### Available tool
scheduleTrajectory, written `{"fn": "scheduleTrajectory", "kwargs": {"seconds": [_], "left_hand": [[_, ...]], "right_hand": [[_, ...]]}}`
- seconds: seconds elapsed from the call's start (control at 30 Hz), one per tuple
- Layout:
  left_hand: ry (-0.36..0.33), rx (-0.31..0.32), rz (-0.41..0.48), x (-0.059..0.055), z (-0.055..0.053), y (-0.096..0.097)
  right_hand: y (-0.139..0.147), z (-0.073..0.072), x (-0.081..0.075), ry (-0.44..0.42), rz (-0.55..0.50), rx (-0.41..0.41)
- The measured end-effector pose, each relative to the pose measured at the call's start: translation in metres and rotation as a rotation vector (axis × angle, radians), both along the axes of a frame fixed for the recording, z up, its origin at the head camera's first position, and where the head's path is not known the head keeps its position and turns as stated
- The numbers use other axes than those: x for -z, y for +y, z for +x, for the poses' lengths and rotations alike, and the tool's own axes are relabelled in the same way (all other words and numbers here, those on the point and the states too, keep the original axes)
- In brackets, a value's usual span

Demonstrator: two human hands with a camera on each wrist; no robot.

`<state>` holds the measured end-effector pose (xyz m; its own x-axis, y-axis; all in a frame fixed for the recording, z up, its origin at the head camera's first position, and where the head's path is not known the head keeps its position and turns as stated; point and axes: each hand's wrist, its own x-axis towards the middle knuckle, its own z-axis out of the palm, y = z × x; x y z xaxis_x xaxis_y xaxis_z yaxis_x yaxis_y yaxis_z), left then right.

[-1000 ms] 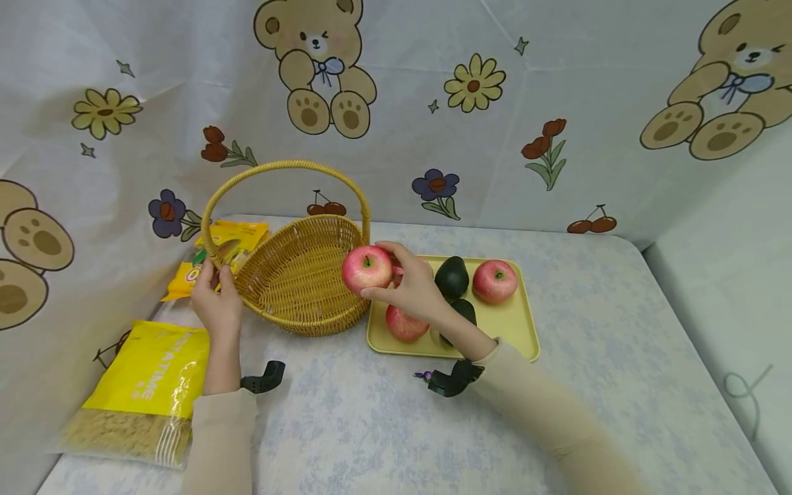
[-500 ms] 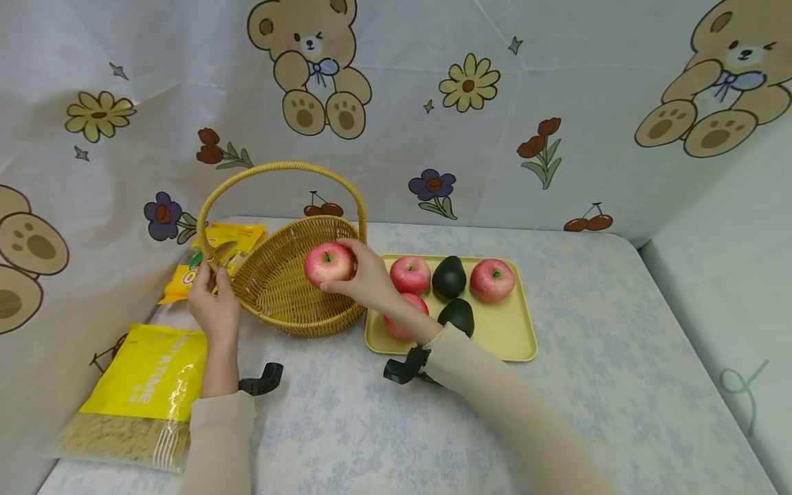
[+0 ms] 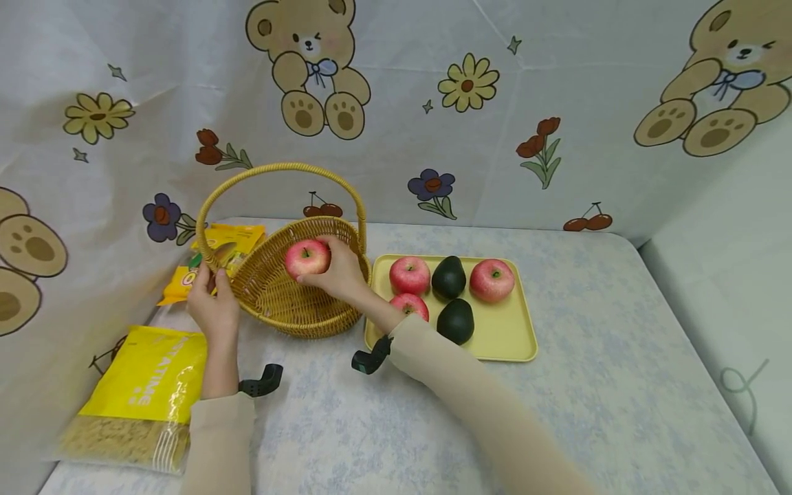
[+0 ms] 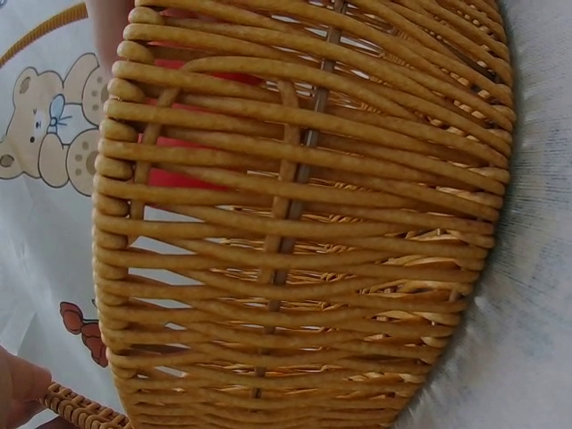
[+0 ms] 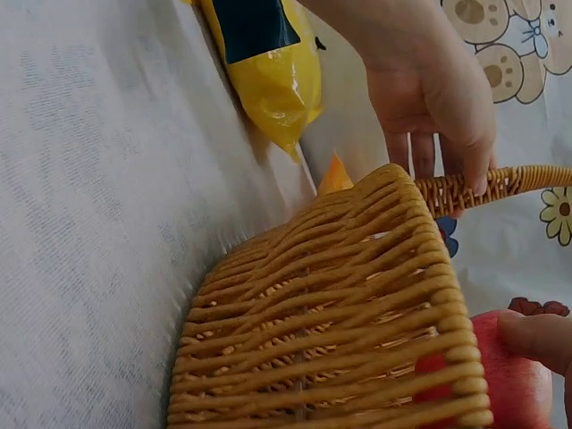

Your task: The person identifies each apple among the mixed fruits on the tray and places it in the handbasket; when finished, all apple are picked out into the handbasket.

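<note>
A golden wicker basket (image 3: 297, 323) with a tall arched handle stands on the table in the head view. My left hand (image 3: 213, 306) grips the foot of its handle on the left side; the right wrist view shows the left fingers (image 5: 469, 156) wrapped there. My right hand (image 3: 343, 271) holds a red apple (image 3: 306, 258) over the basket's opening, fingers and thumb around the fruit's right side. Through the weave in the left wrist view, red from the apple (image 4: 188, 174) shows. In the right wrist view the basket's wall (image 5: 331, 331) partly hides the apple (image 5: 514, 384).
Right of the basket, a pale yellow tray (image 3: 504, 337) bears red apples (image 3: 410, 275) and two dark avocados (image 3: 449, 278). A yellow pasta bag (image 3: 145, 385) lies front left, and a smaller yellow packet (image 3: 185, 278) lies behind the left hand. A bear-printed cloth (image 3: 396, 89) hangs behind.
My right hand has carried the apple leftward from over the tray's left edge to over the basket. My left hand keeps its grip on the handle.
</note>
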<state>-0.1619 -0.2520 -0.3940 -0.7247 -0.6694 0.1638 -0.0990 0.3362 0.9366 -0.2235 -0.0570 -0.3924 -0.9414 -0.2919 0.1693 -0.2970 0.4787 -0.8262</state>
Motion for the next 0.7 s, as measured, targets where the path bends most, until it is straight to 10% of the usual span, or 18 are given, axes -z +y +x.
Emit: {"fn": "scheduleTrajectory", "kwargs": {"seconds": [0.7], "left_hand": [[0.027,0.001,-0.019,0.0,0.0,0.001]], "right_hand": [[-0.036,-0.016,0.009,-0.094,0.184,0.065]]}}
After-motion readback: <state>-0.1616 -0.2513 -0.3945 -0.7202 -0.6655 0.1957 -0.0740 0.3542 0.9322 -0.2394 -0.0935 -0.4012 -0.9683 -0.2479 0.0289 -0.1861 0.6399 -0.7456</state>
